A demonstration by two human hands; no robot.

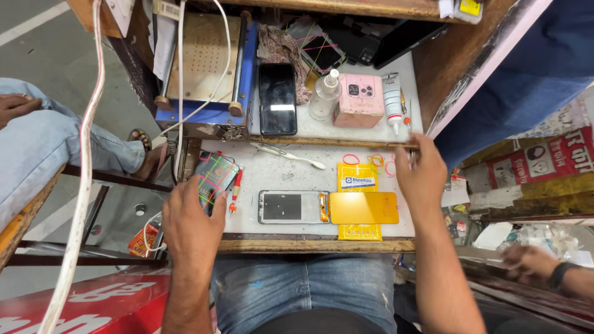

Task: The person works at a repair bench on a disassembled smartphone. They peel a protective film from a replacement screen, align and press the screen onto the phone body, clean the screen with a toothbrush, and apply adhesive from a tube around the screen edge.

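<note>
My left hand [190, 219] lies at the left of the white bench top [272, 173], its fingers curled over the near corner of a dark phone bound with coloured rubber bands [218, 175]. My right hand [422, 176] reaches to the front edge of the upper shelf [346, 141]. Its fingertips are beside loose rubber bands [374, 161] and a thin tool [409, 124]; whether it grips anything is hidden. Between my hands lies an opened phone body [289, 207] joined to a yellow back cover [365, 208], on top of a yellow packet [357, 179].
The shelf holds a black phone [276, 98], a clear spray bottle [325, 94], a pink phone box [360, 100], a white glue tube [391, 102] and a blue-framed machine [204, 62]. A white toothbrush [288, 154] and a small red screwdriver [235, 188] lie on the bench. Other people sit at left [37, 136] and right [526, 260].
</note>
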